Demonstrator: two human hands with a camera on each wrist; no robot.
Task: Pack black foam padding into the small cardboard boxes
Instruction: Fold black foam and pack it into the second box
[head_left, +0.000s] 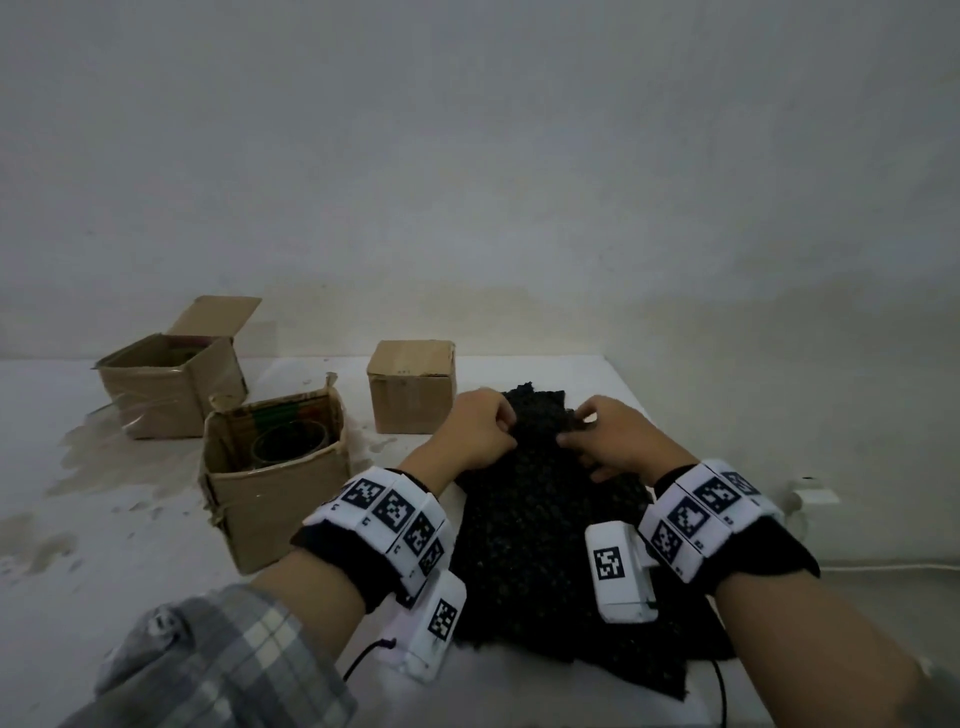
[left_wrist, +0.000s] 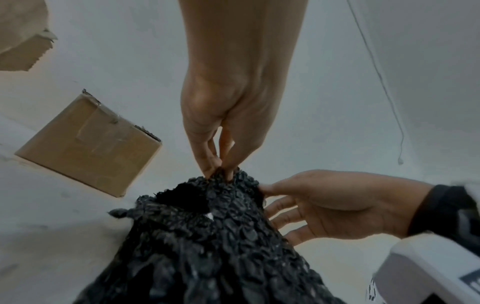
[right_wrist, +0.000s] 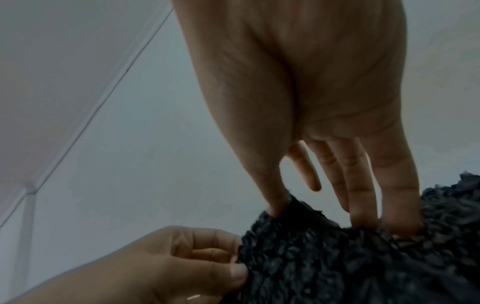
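Note:
A sheet of black foam padding (head_left: 535, 530) lies on the white table (head_left: 130, 597), right of centre. My left hand (head_left: 506, 426) pinches a raised fold near its far end, seen close in the left wrist view (left_wrist: 219, 168). My right hand (head_left: 571, 431) holds the same end from the other side, thumb and fingers (right_wrist: 363, 216) dug into the foam (right_wrist: 337, 267). A closed small cardboard box (head_left: 413, 387) stands just beyond my left hand. An open box (head_left: 275, 483) with a glass jar inside sits to the left.
A second open cardboard box (head_left: 171, 384), wrapped in tape with one flap up, stands at the back left. Damp stains mark the table's left side. A white cable (head_left: 883, 566) and a small white fitting lie beyond the table's right edge. A wall closes the far side.

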